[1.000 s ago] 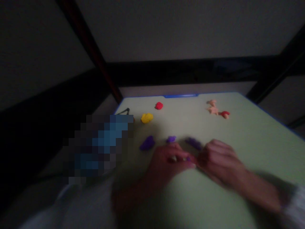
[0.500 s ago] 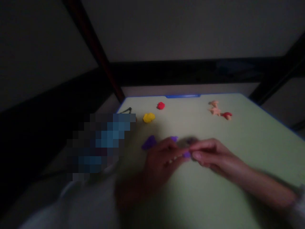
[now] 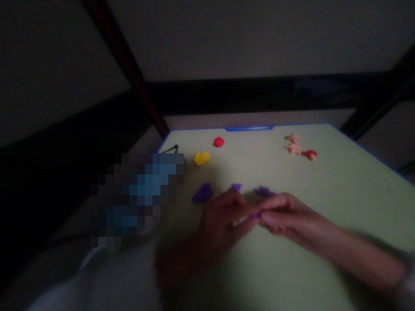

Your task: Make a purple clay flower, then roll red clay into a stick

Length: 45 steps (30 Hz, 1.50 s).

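Note:
Between the fingertips of my left hand [image 3: 223,220] and my right hand [image 3: 285,214] is a small piece of purple modelling clay [image 3: 255,215]. Both hands pinch it, and the fingers cover most of it. Behind my left hand lies a larger purple clay lump [image 3: 203,193]. A smaller purple clay piece [image 3: 237,187] shows just above my left knuckles, partly hidden. Another purple clay piece [image 3: 264,191] rests on the table right behind my right fingers.
The pale table [image 3: 324,242] has a blue edge. Farther back sit a yellow clay lump [image 3: 202,158] and a red clay lump [image 3: 218,141]. At the back right are peach-coloured clay shapes [image 3: 293,149] and a red-and-peach piece [image 3: 311,155]. A pixelated blue patch [image 3: 151,185] covers the left side.
Both hands have come slightly lower and nearer to me, with the fingertips closer together over the purple clay. Less of that clay shows now, and the purple piece behind my right fingers is more visible.

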Tool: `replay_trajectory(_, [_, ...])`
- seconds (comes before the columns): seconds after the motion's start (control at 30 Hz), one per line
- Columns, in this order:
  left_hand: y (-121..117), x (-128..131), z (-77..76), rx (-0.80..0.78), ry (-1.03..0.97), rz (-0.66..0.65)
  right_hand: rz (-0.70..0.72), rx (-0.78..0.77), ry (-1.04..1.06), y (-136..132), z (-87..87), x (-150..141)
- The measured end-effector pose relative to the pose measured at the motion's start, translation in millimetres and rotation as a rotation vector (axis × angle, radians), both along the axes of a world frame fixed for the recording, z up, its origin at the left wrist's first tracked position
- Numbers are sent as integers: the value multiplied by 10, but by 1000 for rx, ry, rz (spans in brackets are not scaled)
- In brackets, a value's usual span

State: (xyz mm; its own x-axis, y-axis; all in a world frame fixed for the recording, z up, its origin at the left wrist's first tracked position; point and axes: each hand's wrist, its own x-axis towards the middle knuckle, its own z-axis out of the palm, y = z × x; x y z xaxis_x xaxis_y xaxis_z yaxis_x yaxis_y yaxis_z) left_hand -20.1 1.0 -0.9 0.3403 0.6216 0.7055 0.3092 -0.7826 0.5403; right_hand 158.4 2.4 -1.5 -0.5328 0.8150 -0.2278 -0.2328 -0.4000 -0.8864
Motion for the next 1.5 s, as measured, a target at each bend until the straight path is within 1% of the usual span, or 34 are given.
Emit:
replay_trajectory(0.23, [-6,16,-36,-41,-35,-31,-70,45,-40,-17,-13,-19])
replay_trajectory(0.33, [-8,30,-34,-39,-51,-35,-81,71,-59,-20,-13,-23])
replay_trajectory(0.6, [9,40,-58,-42,-17,-15,-109,141,-72,-27,3,-50])
replay_trajectory(0.73, [10,37,-51,-82,-42,-19,-123,157,-69,-36,6,-60])
replay_trajectory(0.8, [6,33,-34,-123,-43,-4,-126,122,-46,-40,1,-63])
replay_trajectory(0.87, [1,30,-14,-154,-51,7,-97,55,-21,-44,-7,-63])
replay_trajectory(0.97, [-3,30,-2,-159,-59,3,-65,-25,-19,-56,-18,-65])
replay_trajectory(1.13, [-8,49,-31,-155,-49,-30,-156,-110,-53,-74,-12,-88])
replay_trajectory(1.23, [-10,60,-44,-142,-65,-51,-162,-115,-64,-69,10,-106])
replay_trajectory(1.4, [-7,57,-46,-112,-70,-51,-110,-61,-85,-56,40,-111])
replay_trajectory(1.5, [2,45,-29,-115,-76,-36,-84,-85,-30,-44,38,-92])
